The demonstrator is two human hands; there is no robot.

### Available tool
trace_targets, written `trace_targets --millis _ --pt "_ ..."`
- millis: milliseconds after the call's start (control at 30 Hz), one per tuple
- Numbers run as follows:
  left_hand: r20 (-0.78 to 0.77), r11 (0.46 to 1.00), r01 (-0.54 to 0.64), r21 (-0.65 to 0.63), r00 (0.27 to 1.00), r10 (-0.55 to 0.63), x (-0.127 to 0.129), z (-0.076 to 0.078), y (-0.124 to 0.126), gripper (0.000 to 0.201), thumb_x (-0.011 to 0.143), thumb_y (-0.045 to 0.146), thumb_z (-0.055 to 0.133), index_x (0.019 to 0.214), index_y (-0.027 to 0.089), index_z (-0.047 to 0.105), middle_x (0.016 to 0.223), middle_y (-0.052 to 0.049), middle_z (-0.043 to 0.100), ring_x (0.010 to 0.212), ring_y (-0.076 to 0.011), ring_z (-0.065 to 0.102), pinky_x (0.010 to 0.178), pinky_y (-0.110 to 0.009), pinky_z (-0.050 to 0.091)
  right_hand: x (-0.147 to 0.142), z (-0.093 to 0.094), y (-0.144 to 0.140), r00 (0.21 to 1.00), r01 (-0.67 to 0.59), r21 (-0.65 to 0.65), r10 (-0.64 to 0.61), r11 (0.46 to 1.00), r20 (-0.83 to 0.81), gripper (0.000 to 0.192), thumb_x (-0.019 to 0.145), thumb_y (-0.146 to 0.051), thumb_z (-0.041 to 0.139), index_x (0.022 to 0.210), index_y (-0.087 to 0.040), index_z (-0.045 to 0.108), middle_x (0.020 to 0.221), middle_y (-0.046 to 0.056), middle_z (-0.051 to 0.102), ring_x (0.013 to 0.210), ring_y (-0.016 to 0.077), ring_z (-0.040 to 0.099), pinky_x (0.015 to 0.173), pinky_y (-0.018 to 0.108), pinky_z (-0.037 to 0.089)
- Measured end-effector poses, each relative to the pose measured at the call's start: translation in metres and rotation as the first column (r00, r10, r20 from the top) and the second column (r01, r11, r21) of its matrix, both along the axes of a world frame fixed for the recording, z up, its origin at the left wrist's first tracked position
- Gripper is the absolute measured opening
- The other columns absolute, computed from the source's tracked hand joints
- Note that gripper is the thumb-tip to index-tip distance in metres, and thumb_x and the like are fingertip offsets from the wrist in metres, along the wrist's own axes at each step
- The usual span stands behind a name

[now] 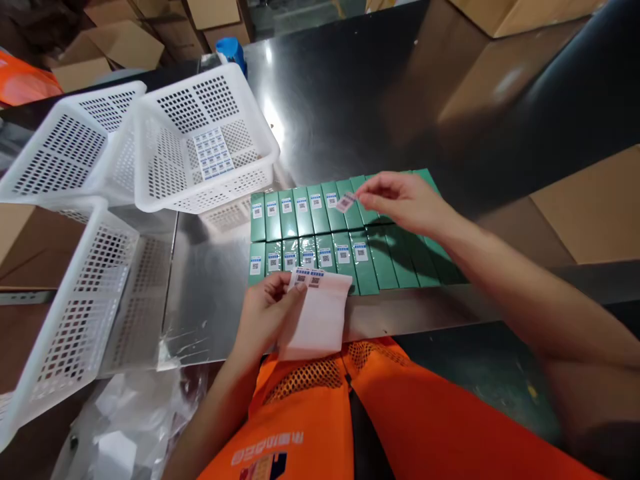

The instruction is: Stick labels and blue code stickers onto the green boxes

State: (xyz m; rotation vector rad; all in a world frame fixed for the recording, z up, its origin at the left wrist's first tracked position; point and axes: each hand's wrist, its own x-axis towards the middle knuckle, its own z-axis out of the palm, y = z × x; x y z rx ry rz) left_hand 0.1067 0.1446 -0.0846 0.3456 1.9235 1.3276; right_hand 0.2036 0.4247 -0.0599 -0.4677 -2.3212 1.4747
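Two rows of slim green boxes [381,263] lie side by side along the near edge of the metal table. Many on the left carry a small white label with a QR code and a blue strip; those toward the right show plain green tops. Between the thumb and fingers of my left hand [267,308] is a sheet of labels [320,313], mostly bare backing, with a couple of labels at its top. My right hand [400,197] pinches a single label [345,202] by its corner, tilted just above the back row.
White perforated baskets stand at the left; one basket [205,193] holds a label sheet [213,153]. A blue object [231,50] sits behind it. Cardboard boxes [593,203] are at the right and far back. Plastic bags [130,413] lie below the table's left corner.
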Motion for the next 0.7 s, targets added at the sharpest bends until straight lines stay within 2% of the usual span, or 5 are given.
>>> trace_targets --millis 67,133,267,567,700 --pt "-0.009 1.0 0.01 -0.008 1.0 -0.01 0.001 0.001 -0.002 0.031 0.073 0.044 0.078 0.085 0.016 0.072 0.071 -0.002 0.069 0.059 -0.0133 0.058 0.052 -0.019 0.042 -0.024 -0.008 0.035 0.989 0.035 0.017 -0.037 0.999 0.144 0.022 0.085 -0.043 0.069 0.081 -0.021 0.069 0.075 0.003 0.066 0.068 0.0158 0.058 0.062 0.031 0.044" --pt "-0.01 1.0 0.015 -0.006 1.0 -0.015 0.002 0.001 -0.004 0.031 0.073 0.045 0.077 0.085 0.016 0.072 0.072 -0.003 0.07 0.061 -0.0142 0.059 0.054 -0.02 0.043 -0.043 -0.016 0.058 0.951 -0.007 0.059 -0.012 0.998 0.31 0.02 0.085 -0.039 0.068 0.075 -0.021 0.067 0.072 0.003 0.065 0.067 0.0162 0.057 0.061 0.032 0.044" --pt "0.0 1.0 -0.009 0.015 1.0 0.009 0.001 0.0 -0.012 0.032 0.074 0.046 0.077 0.087 0.016 0.073 0.075 -0.005 0.072 0.064 -0.0165 0.062 0.057 -0.022 0.046 -0.062 -0.023 0.072 0.865 -0.09 0.19 -0.017 0.978 0.501 0.02 0.087 -0.038 0.065 0.076 -0.022 0.068 0.07 0.004 0.064 0.067 0.017 0.058 0.06 0.031 0.042" --pt "0.016 0.999 -0.033 0.007 0.999 0.032 -0.004 -0.001 -0.014 0.034 0.071 0.047 0.078 0.086 0.016 0.073 0.074 -0.005 0.072 0.064 -0.0175 0.063 0.057 -0.023 0.046 -0.069 -0.023 0.062 0.831 -0.16 0.41 -0.102 0.898 0.548 0.018 0.086 -0.035 0.065 0.078 -0.02 0.072 0.073 0.004 0.066 0.074 0.0196 0.06 0.069 0.034 0.043" --pt "0.004 1.0 -0.011 0.009 1.0 0.011 -0.003 0.002 -0.009 0.033 0.073 0.047 0.077 0.087 0.017 0.073 0.073 -0.005 0.071 0.064 -0.017 0.062 0.057 -0.022 0.046 -0.06 -0.029 0.05 0.913 -0.04 0.557 -0.196 0.83 0.358 0.016 0.08 -0.034 0.073 0.084 -0.019 0.071 0.092 0.008 0.066 0.084 0.0229 0.061 0.078 0.037 0.046"
